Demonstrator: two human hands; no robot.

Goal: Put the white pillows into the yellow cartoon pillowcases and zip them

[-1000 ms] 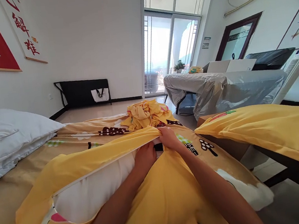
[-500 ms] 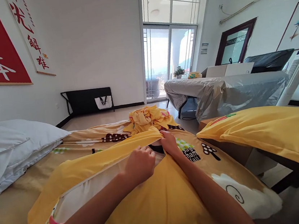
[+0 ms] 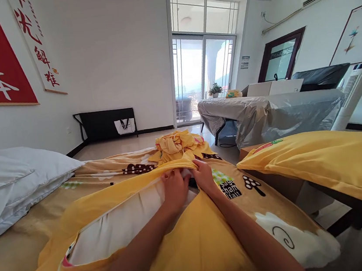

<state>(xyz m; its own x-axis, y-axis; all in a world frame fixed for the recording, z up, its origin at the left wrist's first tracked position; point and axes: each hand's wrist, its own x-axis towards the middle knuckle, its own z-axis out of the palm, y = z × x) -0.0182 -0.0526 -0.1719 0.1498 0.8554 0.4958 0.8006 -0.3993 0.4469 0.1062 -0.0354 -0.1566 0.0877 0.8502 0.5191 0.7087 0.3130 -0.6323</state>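
A yellow pillowcase point(image 3: 194, 239) lies across the bed in front of me, its long opening spread so that the whitish inner side shows. My right hand point(image 3: 204, 176) pinches the far end of the opening's edge, where the fabric gathers. Close on its left, my left hand point(image 3: 176, 186) reaches into the opening, fingers closed at the underside of the upper edge; the fingertips are partly hidden by cloth. Just beyond both hands sits a crumpled bundle of yellow printed fabric point(image 3: 177, 144).
White pillows point(image 3: 23, 172) are at the left on a tan patterned blanket point(image 3: 12, 244). To the right lies a yellow-covered pillow point(image 3: 323, 162). Farther back stand a plastic-covered table point(image 3: 257, 113) with boxes point(image 3: 274, 87) and a black folded frame point(image 3: 100, 125) against the wall.
My left hand has moved from above the opening forward and under its upper edge, closing on it. My right hand keeps its hold. The view has shifted slightly.
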